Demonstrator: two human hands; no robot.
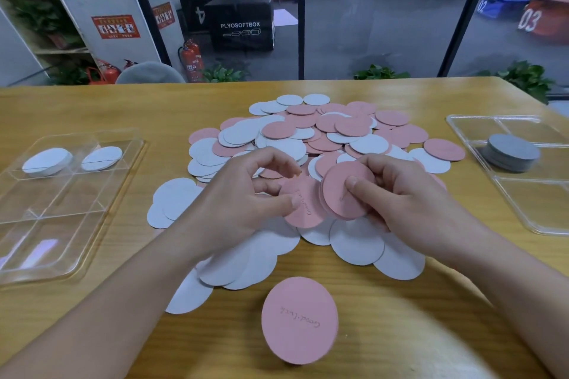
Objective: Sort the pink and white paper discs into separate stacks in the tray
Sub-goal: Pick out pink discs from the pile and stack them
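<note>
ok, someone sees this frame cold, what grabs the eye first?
The big loose heap of pink and white discs spread across the middle of the wooden table. Just in front of it, the left hand pinches one pink disc while the right hand grips a small pink stack. A lone pink disc with handwriting lies nearest the camera.

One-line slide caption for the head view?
Left hand and right hand gather pink discs above the mixed pile, clear trays flanking.
</note>
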